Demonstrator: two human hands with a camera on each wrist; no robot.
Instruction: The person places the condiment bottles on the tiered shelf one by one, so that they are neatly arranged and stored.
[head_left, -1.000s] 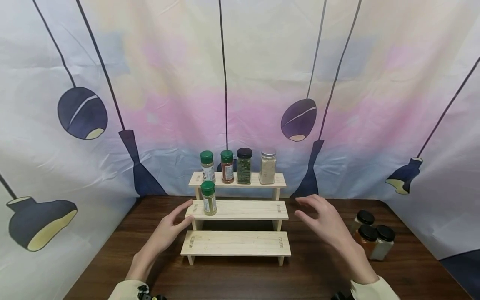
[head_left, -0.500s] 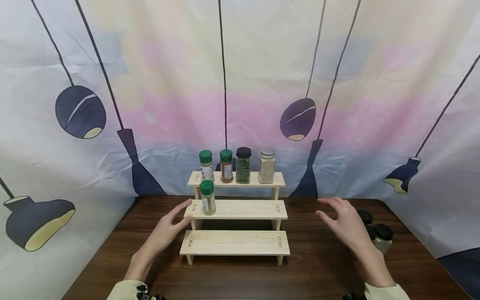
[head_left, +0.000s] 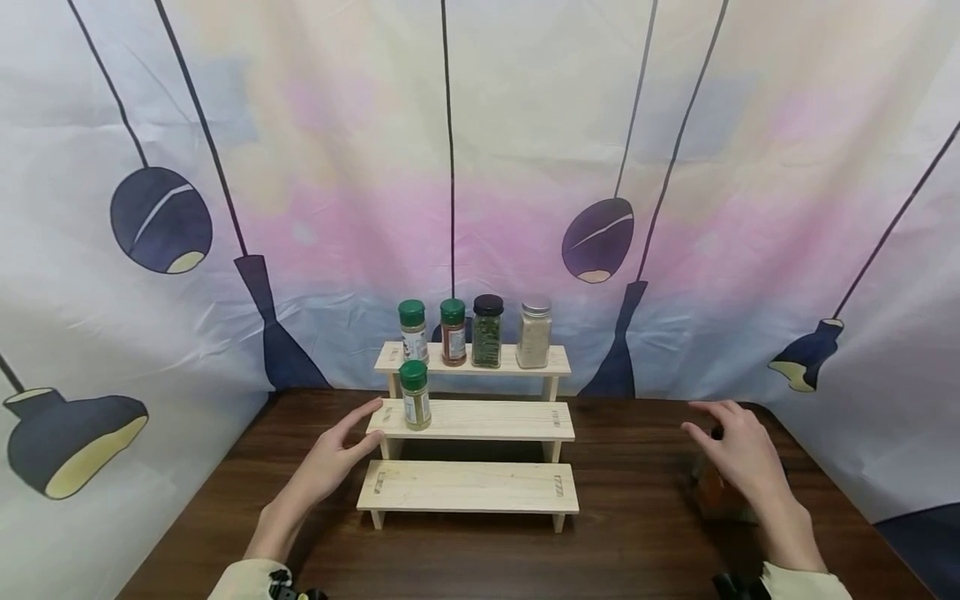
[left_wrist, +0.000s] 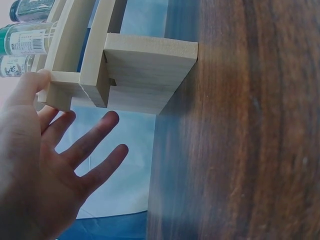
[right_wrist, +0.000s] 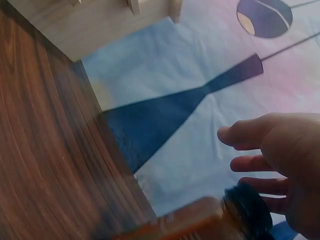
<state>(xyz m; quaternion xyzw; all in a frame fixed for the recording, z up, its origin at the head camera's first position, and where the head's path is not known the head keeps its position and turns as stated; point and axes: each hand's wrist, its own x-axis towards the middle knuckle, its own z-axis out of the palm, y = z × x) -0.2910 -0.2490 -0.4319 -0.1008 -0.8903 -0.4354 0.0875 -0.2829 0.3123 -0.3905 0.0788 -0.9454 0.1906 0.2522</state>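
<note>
A three-tier wooden spice rack (head_left: 487, 419) stands on the table. My left hand (head_left: 322, 467) is at the left end of its middle tier, thumb at the front edge and index finger at the back; the other fingers (left_wrist: 95, 137) spread free in the left wrist view. A green-capped spice jar (head_left: 416, 398) stands on that tier, near those fingertips. At the right, my right hand (head_left: 742, 458) hovers over the loose jars, fingers apart and holding nothing. Below it is a jar of orange-brown spice (right_wrist: 190, 220) with a black lid (right_wrist: 248, 209); the hand mostly hides the jars beside it.
Along the top tier stand two green-capped jars (head_left: 453, 333), a black-capped jar of green herbs (head_left: 487, 333) and a silver-capped jar (head_left: 535, 337). No jars stand on the bottom tier (head_left: 468, 486). A lamp-patterned cloth (head_left: 510, 167) hangs behind the dark wooden table (head_left: 630, 533).
My right hand has moved right, away from the rack and over the loose jars, covering most of them. The left hand stays at the middle tier.
</note>
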